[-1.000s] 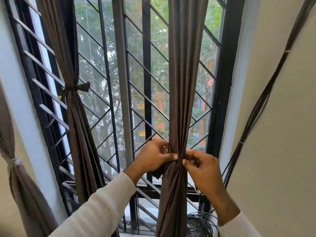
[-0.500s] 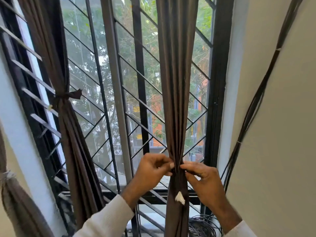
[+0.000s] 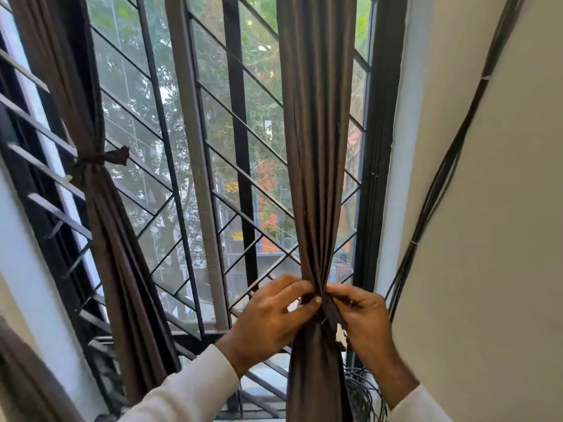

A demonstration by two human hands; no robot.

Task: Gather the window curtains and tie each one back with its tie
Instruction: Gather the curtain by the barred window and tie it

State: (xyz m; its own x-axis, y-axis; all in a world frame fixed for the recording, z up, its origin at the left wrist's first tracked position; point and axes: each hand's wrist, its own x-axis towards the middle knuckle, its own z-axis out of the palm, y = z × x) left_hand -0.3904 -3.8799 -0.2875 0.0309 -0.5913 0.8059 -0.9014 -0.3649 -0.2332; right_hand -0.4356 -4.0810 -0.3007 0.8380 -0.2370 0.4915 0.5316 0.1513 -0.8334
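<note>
Head view: brown curtain (image 3: 316, 147) hangs gathered, both hands pinching its tie (image 3: 330, 310).

A black metal window grille (image 3: 195, 153) with diagonal bars fills the window. Green trees (image 3: 259, 86) and an orange building (image 3: 268, 190) show outside. Black cables (image 3: 441, 178) run up the beige wall (image 3: 502, 239), with a coil (image 3: 362, 397) below.

Bright daylight through window (image 3: 213, 132), wide-angle bending at edges, slight motion blur
</note>
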